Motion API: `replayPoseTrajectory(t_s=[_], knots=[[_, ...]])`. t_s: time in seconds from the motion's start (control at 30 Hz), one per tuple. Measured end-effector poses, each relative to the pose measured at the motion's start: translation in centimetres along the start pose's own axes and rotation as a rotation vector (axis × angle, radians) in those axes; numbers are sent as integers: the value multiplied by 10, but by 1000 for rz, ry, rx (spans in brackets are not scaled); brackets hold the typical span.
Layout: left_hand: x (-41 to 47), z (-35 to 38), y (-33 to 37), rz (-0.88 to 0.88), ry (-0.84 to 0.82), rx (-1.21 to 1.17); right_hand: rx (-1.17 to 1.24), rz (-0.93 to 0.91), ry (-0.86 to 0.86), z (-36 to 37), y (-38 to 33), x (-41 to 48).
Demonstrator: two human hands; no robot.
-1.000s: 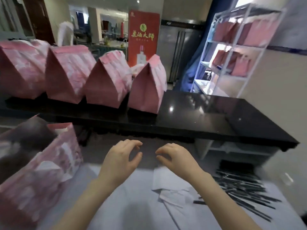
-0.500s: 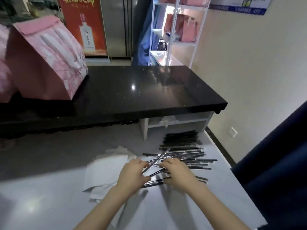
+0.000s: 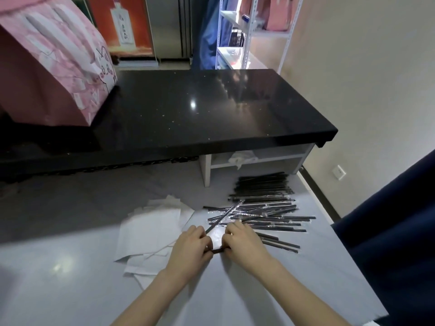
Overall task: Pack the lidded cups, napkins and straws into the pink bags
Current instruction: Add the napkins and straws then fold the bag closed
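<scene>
Both my hands are down on the grey desk (image 3: 70,290), close together, almost knuckle to knuckle. My left hand (image 3: 190,250) has its fingers curled in, pinching the near end of one slanted straw (image 3: 224,216) that runs off toward 1 o'clock across the heap. My right hand (image 3: 244,243) is curled as well, fingers clamped on the straws (image 3: 266,217) at the near edge of that heap. A short dark length of straw bridges the gap between my two thumbs (same straw or a second one, I cannot tell).

The heap itself is black straws in clear wrappers, fanned out at 2 o'clock from my right hand. Just beyond it, at 1 o'clock, a tidier stack of straws (image 3: 261,184) lies side by side.

At 9 o'clock from my left hand are the napkins (image 3: 150,229), white and loosely overlapped, flat on the desk and running in under my left wrist.

Far off at 10 o'clock one pink bag (image 3: 54,74) stands on the black desk (image 3: 211,109), a cartoon face printed on its side, well apart from my hands. At the back, around 1 o'clock, a white rack (image 3: 247,31) carries more pink bags (image 3: 277,12).
</scene>
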State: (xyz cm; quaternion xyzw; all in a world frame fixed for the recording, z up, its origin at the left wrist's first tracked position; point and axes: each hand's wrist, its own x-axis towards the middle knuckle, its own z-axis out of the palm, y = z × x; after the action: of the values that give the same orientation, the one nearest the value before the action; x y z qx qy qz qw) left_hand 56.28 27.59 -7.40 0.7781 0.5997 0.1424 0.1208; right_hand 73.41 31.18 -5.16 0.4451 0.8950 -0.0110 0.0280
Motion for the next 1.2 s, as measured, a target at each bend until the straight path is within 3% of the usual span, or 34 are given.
replayPoseTrajectory(t_s=[0.33, 0.53, 0.73, 0.9, 1.03, 1.2], knots=[[-12, -5, 10, 133, 29, 207, 67, -22, 79, -1, -12, -19], [-22, -5, 11, 106, 66, 184, 33, 7, 96, -1, -15, -29], [-33, -31, 2, 102, 228, 31, 198, 29, 174, -30, -25, -27], [-56, -89, -18, 73, 438, -98, 220, -160, 400, -87, -58, -8], [-81, -144, -39, 100, 546, -99, 175, -302, 430, -136, -88, 15], [-135, -199, -88, -3, 649, -38, 229, -461, 466, -172, -161, 49]])
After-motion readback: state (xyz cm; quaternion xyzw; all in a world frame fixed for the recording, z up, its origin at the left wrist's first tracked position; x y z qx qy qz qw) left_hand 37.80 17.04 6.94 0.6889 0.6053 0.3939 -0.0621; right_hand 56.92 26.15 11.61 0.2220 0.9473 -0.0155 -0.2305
